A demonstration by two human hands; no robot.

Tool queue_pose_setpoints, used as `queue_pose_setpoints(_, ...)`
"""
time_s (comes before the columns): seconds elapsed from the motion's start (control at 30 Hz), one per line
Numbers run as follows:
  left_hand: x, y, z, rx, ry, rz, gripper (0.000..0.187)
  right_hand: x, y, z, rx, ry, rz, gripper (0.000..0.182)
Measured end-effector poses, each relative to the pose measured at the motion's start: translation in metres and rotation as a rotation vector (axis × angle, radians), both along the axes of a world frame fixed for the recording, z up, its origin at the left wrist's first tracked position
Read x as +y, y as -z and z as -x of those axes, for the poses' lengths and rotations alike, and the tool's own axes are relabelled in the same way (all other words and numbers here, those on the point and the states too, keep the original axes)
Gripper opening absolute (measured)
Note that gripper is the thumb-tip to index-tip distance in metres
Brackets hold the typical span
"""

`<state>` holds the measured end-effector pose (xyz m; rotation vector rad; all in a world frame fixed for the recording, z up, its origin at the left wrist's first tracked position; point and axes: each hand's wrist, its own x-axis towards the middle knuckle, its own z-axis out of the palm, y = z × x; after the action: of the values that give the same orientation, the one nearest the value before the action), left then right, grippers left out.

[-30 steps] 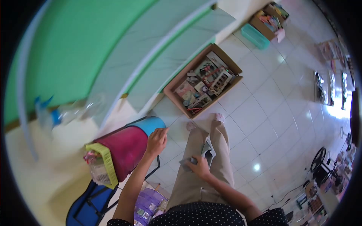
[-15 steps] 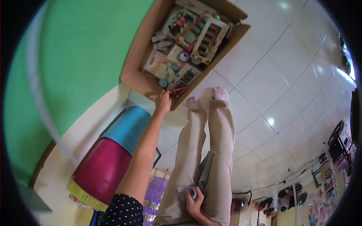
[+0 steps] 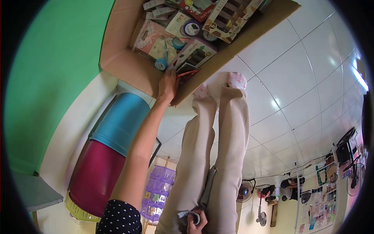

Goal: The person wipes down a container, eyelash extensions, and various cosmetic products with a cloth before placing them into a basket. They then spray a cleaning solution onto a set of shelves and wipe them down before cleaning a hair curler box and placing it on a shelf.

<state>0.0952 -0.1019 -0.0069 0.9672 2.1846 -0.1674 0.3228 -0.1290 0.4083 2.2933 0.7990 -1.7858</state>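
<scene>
My left hand (image 3: pixel 168 85) reaches into the near corner of an open cardboard box (image 3: pixel 120 64). Its fingers are closed at the edge of a thin red packet (image 3: pixel 188 73), and the fingertips are partly hidden. Beside them lie a boxed set marked nail polish (image 3: pixel 196 54) and a small blue-lidded jar (image 3: pixel 160 64). Down by my lap, my right hand (image 3: pixel 197 221) curls around a grey curled band (image 3: pixel 188 214) whose kind I cannot make out. A darker grey strip (image 3: pixel 208 187) hangs between my legs.
More nail polish boxes (image 3: pixel 230 19) and a purple-lidded jar (image 3: pixel 191 28) fill the carton. Blue (image 3: pixel 120 121) and magenta (image 3: pixel 97 175) bins stand at left, with purple drawers (image 3: pixel 157 191) nearby. White floor tiles (image 3: pixel 284 89) spread to the right; people (image 3: pixel 292 187) and a fan (image 3: pixel 262 218) are farther off.
The box and its contents appear larger and higher in view. My left hand is farther inside the box, by the red packet. My right hand is slightly lower, still around the grey band.
</scene>
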Motion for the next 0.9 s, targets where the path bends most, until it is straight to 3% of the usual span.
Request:
queue_pose_setpoints(0.1,0.002,-0.006,-0.003,-0.098,-0.07,-0.134,0.019,0.005,0.002,0.002,0.118,-0.087,0.037,0.022)
queue_pose_setpoints(0.17,0.015,-0.012,-0.009,-0.216,-0.161,-0.119,0.017,0.001,0.0,0.008,-0.008,0.03,0.054,0.018)
queue_pose_setpoints(0.33,0.012,0.01,-0.025,-0.096,-0.099,-0.092,0.014,0.019,0.004,0.016,0.029,-0.044,0.085,0.013)
queue_pose_setpoints(0.5,0.015,0.018,-0.021,0.039,0.024,0.114,0.014,0.007,0.002,0.005,0.012,-0.088,0.043,0.012)
queue_pose_setpoints(0.73,0.022,-0.016,-0.007,-0.036,-0.05,-0.114,0.018,0.004,0.001,-0.008,0.055,0.001,0.061,0.011)
queue_pose_setpoints(0.83,0.021,-0.027,0.012,-0.245,-0.239,-0.095,0.021,-0.003,0.001,-0.016,0.065,0.021,0.116,0.01)
queue_pose_setpoints(0.9,0.009,-0.023,0.025,-0.808,-0.589,-0.487,0.024,-0.009,0.002,-0.023,0.066,0.023,0.112,0.01)
